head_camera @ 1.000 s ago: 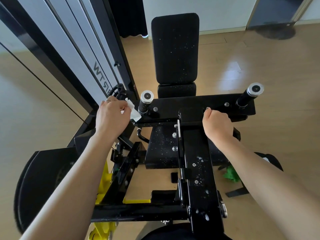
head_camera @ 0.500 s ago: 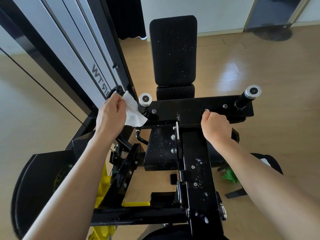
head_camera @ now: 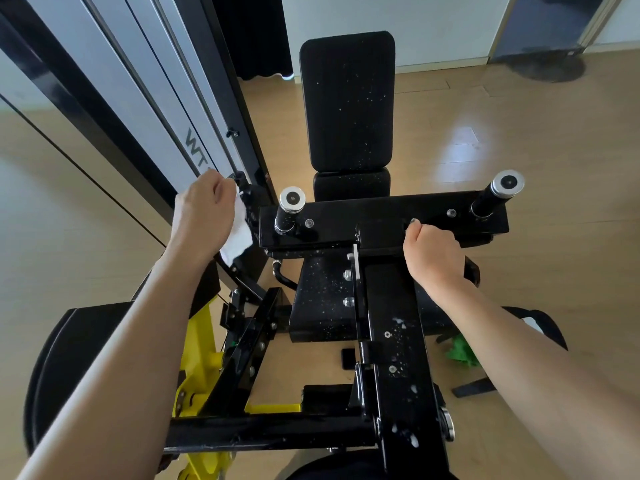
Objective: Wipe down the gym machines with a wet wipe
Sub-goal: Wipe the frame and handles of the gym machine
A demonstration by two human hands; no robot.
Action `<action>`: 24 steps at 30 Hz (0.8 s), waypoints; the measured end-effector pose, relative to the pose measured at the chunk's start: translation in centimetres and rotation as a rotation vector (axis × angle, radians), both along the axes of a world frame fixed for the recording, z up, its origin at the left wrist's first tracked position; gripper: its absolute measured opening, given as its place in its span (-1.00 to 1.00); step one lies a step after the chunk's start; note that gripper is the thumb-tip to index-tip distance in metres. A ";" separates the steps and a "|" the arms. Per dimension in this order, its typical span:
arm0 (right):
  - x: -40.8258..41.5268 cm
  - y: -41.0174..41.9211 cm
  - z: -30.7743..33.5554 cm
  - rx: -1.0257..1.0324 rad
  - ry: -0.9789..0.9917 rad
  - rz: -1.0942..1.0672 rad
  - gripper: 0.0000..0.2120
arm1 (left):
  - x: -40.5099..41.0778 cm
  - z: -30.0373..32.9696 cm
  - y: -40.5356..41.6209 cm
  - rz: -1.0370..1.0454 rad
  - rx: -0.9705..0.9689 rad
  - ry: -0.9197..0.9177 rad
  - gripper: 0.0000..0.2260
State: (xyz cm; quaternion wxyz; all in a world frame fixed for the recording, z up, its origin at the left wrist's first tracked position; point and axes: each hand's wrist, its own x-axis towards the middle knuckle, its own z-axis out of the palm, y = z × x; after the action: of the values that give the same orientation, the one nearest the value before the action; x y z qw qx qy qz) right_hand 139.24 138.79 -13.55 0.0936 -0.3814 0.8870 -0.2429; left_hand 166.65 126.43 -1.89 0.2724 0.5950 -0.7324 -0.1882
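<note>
Gym machine (head_camera: 391, 327) — black steel frame seen from above, flecked with white specks and a few wet blobs along its central beam.

Crossbar (head_camera: 381, 220): black, running left to right across the middle of the view. A short black peg with a silver end cap stands at each end — left peg (head_camera: 290, 209), right peg (head_camera: 498, 194).

Back pad (head_camera: 347, 102): black upholstered, upright beyond the crossbar, with a smaller black pad (head_camera: 351, 184) directly beneath it; both dotted with white specks.

Left hand (head_camera: 204, 213): fingers curled round a white wet wipe (head_camera: 237, 237), which it holds against the black bracket at the left end of the crossbar, beside the base of the upright column. The wipe's lower part hangs free below the hand.

Right hand (head_camera: 433, 258): closed in a fist on the frame where the central beam meets the crossbar; what the fingers grip underneath cannot be told, as they are hidden under the hand.

Upright column (head_camera: 145, 109): tall, grey panels edged in black, leaning away to the upper left, with partly hidden lettering low on the panel.

Yellow parts (head_camera: 199, 344): painted frame members low on the left, under the left forearm.

Round black pad (head_camera: 69, 368): large, at the lower left edge.

Floor (head_camera: 519, 150): light wood boards. A green crumpled thing (head_camera: 462, 353) lies on it beneath the right forearm; what it is cannot be told.
</note>
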 end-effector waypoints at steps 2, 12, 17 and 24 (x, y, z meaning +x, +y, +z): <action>0.0 0.0 0.0 -0.007 0.007 0.005 -0.44 | -0.2 -0.2 0.1 0.019 -0.029 -0.045 -0.73; 0.1 0.1 0.0 -0.022 -0.007 -0.002 -0.44 | -3.4 0.5 4.1 -0.029 0.514 0.805 -0.77; 0.1 0.0 0.0 -0.022 -0.012 -0.002 -0.44 | -1.7 0.1 5.1 -0.205 0.557 0.817 -0.62; 0.1 0.1 0.1 -0.028 -0.016 -0.004 -0.44 | -3.1 -3.2 4.4 -0.271 0.008 0.319 -0.73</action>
State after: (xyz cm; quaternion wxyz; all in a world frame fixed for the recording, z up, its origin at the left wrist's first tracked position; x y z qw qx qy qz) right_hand 139.32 138.94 -13.44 0.0948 -0.3792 0.8834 -0.2586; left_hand 163.53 130.81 -5.10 0.3547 0.4550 -0.7525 -0.3176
